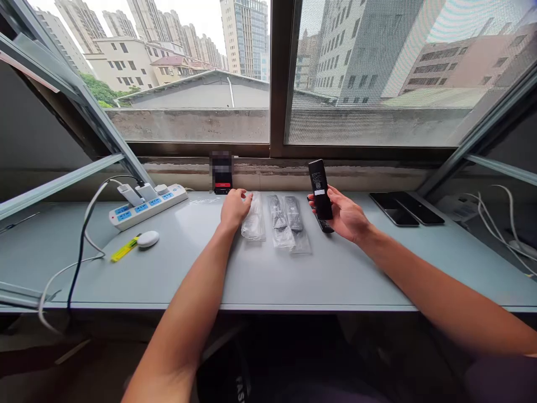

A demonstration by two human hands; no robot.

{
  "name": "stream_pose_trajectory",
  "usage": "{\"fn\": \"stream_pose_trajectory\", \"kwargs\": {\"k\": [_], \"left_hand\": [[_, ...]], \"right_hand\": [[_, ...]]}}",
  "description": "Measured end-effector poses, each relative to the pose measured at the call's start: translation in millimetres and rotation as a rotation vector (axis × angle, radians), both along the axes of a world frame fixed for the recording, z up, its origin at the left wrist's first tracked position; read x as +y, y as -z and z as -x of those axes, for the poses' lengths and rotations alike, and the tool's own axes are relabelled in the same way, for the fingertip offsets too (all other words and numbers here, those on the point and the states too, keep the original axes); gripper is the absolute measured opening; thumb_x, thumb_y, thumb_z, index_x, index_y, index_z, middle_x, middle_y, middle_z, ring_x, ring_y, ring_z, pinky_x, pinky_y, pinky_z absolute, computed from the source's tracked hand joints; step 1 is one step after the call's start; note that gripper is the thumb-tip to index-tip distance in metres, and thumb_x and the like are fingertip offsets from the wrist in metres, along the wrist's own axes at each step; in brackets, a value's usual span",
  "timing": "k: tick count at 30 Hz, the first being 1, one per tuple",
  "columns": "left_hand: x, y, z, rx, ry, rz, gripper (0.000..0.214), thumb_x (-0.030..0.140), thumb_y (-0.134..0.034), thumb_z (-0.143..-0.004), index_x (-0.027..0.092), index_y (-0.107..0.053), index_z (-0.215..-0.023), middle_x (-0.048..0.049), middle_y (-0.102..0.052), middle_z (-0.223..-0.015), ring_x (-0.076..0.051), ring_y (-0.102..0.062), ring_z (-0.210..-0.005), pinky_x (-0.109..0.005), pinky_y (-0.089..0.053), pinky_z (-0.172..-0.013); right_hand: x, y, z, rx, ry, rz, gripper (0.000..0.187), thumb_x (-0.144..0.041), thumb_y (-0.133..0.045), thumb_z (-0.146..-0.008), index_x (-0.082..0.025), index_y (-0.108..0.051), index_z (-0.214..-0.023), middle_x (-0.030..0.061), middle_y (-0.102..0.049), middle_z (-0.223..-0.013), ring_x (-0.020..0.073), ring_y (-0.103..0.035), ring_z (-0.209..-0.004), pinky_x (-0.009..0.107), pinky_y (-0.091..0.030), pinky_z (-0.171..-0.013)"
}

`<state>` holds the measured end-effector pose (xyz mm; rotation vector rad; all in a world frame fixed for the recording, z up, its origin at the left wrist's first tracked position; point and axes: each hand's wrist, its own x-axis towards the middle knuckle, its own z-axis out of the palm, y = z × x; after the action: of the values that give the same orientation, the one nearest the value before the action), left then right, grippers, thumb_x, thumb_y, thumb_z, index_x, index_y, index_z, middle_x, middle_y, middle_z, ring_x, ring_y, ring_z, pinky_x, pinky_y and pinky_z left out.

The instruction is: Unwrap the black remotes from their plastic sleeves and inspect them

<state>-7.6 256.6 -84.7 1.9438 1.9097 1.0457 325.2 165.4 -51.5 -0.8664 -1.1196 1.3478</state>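
The right hand (352,218) is clamped on a slim black rectangular handheld device with a white label (319,184). The device is held raised and tilted slightly, its labelled face toward the camera. Below it, a dark device with buttons (325,226) lies on the pale grey-blue, smooth-topped desk (268,282), partly hidden by the right hand and the held device.

The left hand (235,210) is positioned palm down with its fingers loosely bent, at the upper left edge of a clear, crumpled plastic bag (253,224). Whether the fingers grip the bag cannot be told.

Between the hands, just right of this bag, two dark elongated devices in clear plastic sleeves (296,215) lie side by side. Beyond the left hand, a black smartphone with a red bar on its screen (222,174) stands upright at the rear edge.

On the right side, two flat black rectangular glossy devices (394,209) lie partly overlapping. On the left side, a white power strip with blue sockets (149,207) carries plugs; nearer the front edge, a yellow flat cutter (125,248) touches or adjoins a white rounded puck (148,239). A brown-framed window (280,78) spans the rear.
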Motion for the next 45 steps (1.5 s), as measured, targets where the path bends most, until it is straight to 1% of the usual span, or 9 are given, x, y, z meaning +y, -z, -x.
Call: {"fn": "stream_pose_trajectory", "kwargs": {"k": [3,6,10,14,19,25,30,38,45], "left_hand": [[0,0.3,0,-0.006,0.007,-0.009,0.026,0.040,-0.063,-0.107,0.021,-0.076,-0.119,-0.0155,-0.073,-0.127,-0.033,-0.069,-0.122,-0.044,-0.053,-0.111],[1,0.5,1,-0.009,0.008,-0.011,0.025,0.039,-0.063,-0.107,0.021,-0.076,-0.118,-0.0152,-0.074,-0.126,-0.033,-0.068,-0.122,-0.044,-0.053,-0.111],[0,-0.1,1,0.005,0.013,-0.009,0.025,0.039,-0.063,-0.107,0.021,-0.076,-0.118,-0.0154,-0.074,-0.126,-0.033,-0.068,-0.122,-0.044,-0.053,-0.111],[-1,-1.0,1,0.017,0.020,-0.007,0.027,0.039,-0.062,-0.108,0.020,-0.076,-0.120,-0.0160,-0.074,-0.127,-0.033,-0.069,-0.122,-0.045,-0.053,-0.111],[-2,-1.4,0,0.012,0.011,0.000,0.028,0.040,-0.062,-0.108,0.020,-0.076,-0.120,-0.0157,-0.075,-0.128,-0.033,-0.069,-0.121,-0.044,-0.053,-0.111],[-1,-1.1,0,0.022,0.014,0.002,0.029,0.040,-0.061,-0.108,0.019,-0.077,-0.120,-0.0165,-0.075,-0.128,-0.033,-0.069,-0.121,-0.045,-0.053,-0.111],[-1,-0.6,1,0.026,0.019,0.002,0.029,0.041,-0.060,-0.108,0.020,-0.077,-0.119,-0.0161,-0.075,-0.128,-0.033,-0.069,-0.120,-0.045,-0.053,-0.110],[0,0.0,0,0.028,0.013,-0.002,0.028,0.040,-0.061,-0.108,0.019,-0.077,-0.117,-0.0168,-0.076,-0.126,-0.033,-0.069,-0.120,-0.045,-0.052,-0.112],[3,3.1,1,0.022,0.016,-0.012,0.027,0.041,-0.061,-0.107,0.021,-0.078,-0.115,-0.0158,-0.076,-0.124,-0.033,-0.070,-0.120,-0.045,-0.053,-0.111]], "right_hand": [[1,0.1,-1,0.018,-0.011,0.033,0.031,-0.048,-0.088,-0.093,-0.029,-0.078,-0.115,0.0039,-0.081,-0.107,0.0233,-0.078,-0.097,0.039,-0.069,-0.085],[4,3.2,-5,0.039,-0.052,0.090,0.031,-0.043,-0.091,-0.090,-0.028,-0.077,-0.113,0.0004,-0.073,-0.093,0.0175,-0.072,-0.078,0.030,-0.064,-0.065],[11,10.0,-9,0.078,-0.031,0.143,0.025,-0.047,-0.086,-0.095,-0.030,-0.069,-0.102,0.0022,-0.077,-0.101,0.0176,-0.069,-0.072,0.029,-0.057,-0.051],[13,12.2,-7,0.121,-0.048,0.154,0.027,-0.055,-0.069,-0.104,-0.029,-0.072,-0.111,0.0077,-0.083,-0.115,0.0254,-0.077,-0.089,0.040,-0.068,-0.068],[10,10.0,-3,0.065,-0.037,0.076,0.031,-0.053,-0.078,-0.099,-0.033,-0.075,-0.121,0.0040,-0.084,-0.127,0.0271,-0.081,-0.114,0.044,-0.071,-0.092],[10,13.8,0,0.042,0.009,-0.046,0.036,-0.049,-0.096,-0.084,-0.031,-0.077,-0.109,0.0021,-0.083,-0.132,0.0256,-0.076,-0.127,0.044,-0.063,-0.115],[-2,13.6,6,-0.239,0.149,-0.357,0.050,-0.040,-0.102,-0.080,-0.032,-0.070,-0.118,0.0053,-0.078,-0.142,0.0294,-0.071,-0.136,0.052,-0.057,-0.121],[-2,10.9,2,-0.670,0.347,-0.785,0.027,-0.041,-0.094,-0.089,-0.038,-0.085,-0.115,0.0073,-0.080,-0.123,0.0375,-0.065,-0.134,0.064,-0.046,-0.127],[-3,11.8,0,-0.585,0.380,-0.524,0.046,-0.064,-0.095,-0.083,-0.033,-0.087,-0.115,0.0061,-0.079,-0.105,0.0329,-0.072,-0.110,0.056,-0.059,-0.111]]}}
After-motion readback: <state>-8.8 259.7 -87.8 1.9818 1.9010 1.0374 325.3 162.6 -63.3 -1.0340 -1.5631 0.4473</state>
